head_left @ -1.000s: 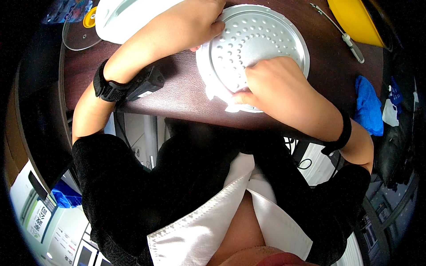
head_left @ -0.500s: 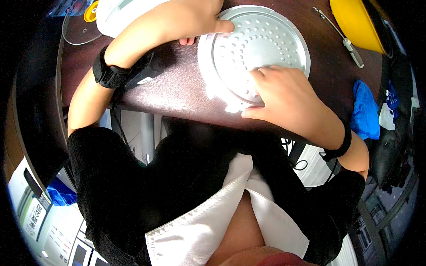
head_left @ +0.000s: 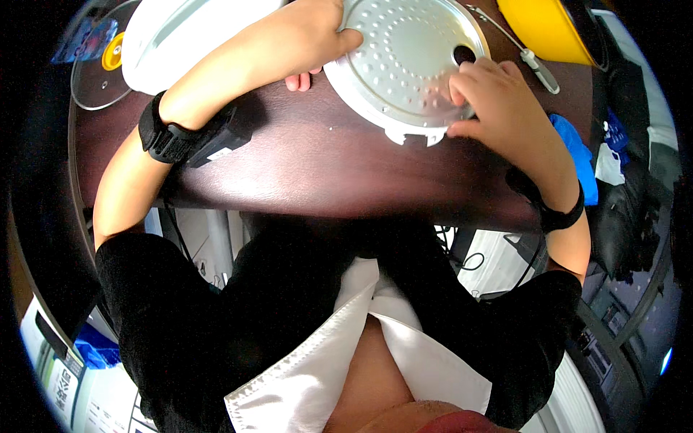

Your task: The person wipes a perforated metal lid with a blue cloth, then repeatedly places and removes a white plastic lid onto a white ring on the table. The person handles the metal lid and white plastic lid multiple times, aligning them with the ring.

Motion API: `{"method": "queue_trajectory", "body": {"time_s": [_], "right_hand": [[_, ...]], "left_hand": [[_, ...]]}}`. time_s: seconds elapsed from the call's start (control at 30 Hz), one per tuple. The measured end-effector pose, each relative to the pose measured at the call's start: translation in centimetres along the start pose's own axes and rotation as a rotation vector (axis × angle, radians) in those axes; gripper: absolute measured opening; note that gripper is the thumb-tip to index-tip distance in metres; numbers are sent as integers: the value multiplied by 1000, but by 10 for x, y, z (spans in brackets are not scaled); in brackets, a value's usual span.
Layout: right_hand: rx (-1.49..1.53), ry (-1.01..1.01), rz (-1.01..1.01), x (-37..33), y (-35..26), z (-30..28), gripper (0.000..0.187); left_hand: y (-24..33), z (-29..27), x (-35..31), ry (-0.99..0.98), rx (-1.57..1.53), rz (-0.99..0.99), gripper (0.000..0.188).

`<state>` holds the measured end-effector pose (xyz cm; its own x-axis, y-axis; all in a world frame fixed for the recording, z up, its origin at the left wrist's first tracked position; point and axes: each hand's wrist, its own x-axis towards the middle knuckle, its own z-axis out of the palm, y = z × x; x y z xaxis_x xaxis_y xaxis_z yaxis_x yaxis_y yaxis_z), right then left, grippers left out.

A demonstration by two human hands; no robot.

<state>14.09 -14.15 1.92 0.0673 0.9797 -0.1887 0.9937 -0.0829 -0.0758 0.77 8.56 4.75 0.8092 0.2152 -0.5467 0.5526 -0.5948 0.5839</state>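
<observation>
A round silver metal disc (head_left: 404,54), patterned with raised dimples, is between my hands at the far side of the desk. Small tabs stick out along its near rim, and a dark round hole (head_left: 463,54) shows near its right edge. At the left rim, my left hand (head_left: 317,36) grips the disc with the thumb on top; its other fingertips curl lower down, partly hidden. My right hand (head_left: 498,94) is closed round the right rim beside the hole, thumb at the near edge and fingers bent over the top.
A white oval shell (head_left: 155,43) and a clear lid with a yellow knob (head_left: 113,52) are at the far left. Under my left wrist sits a black box (head_left: 220,141). A grey-handled thin metal tool (head_left: 540,72), a yellow bowl (head_left: 545,29) and a blue cloth (head_left: 574,137) are at right.
My right hand has moved up along the disc's right rim, baring the hole. The disc has shifted and appears turned, its tabs further right. The whole view has shifted too.
</observation>
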Motion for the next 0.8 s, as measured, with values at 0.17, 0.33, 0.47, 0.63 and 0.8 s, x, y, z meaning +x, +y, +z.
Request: {"method": "queue_trajectory", "body": {"time_s": [0.17,0.33,0.47,0.63,0.8], "right_hand": [[218,174,-26,-6,25,15,34],[324,201,-12,-8,27,21,33],[380,184,-22,-7,25,17,34],[406,161,-37,3,27,19,36],[406,39,25,5,25,19,35]], "left_hand": [[6,2,4,27,-107,-34,70],[-6,8,10,66,-191,32,70],[-8,11,16,73,-186,-5,72],[-11,13,9,96,-239,107,73],[-9,14,18,64,-196,5,74]]}}
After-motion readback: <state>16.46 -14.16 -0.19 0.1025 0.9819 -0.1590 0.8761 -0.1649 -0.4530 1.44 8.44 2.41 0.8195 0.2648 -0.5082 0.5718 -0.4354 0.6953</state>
